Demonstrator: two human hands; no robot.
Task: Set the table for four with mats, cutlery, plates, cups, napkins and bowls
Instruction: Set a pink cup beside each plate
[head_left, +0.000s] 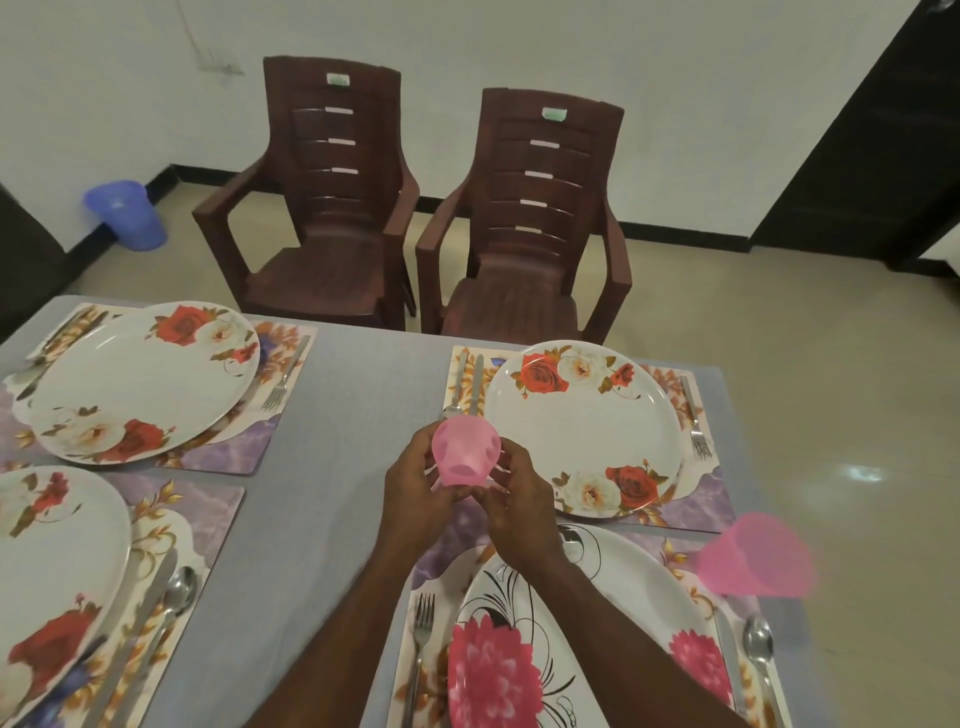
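Spreading across the lower half of the view, the grey table carried four place settings. Each had a patterned mat, the far right mat among them, and each mat bore a large floral plate: a rose one at far left, another at far right, one at the near left edge and a pink-flowered one nearest the person. Cutlery lay beside every plate, such as the fork left of the nearest plate and the spoon on its right. Mats, plates and cutlery therefore looked done.

Cups were only begun. One pink cup lay tipped on its side at the right of the nearest setting, blurred. A second pink cup was held above the table between the two right-hand settings, the left hand and right hand both pinching it with curled fingers; whether it was one cup or a nested pair could not be told.

No napkins or bowls were visible, so those, and the remaining cups, seemed still to come.
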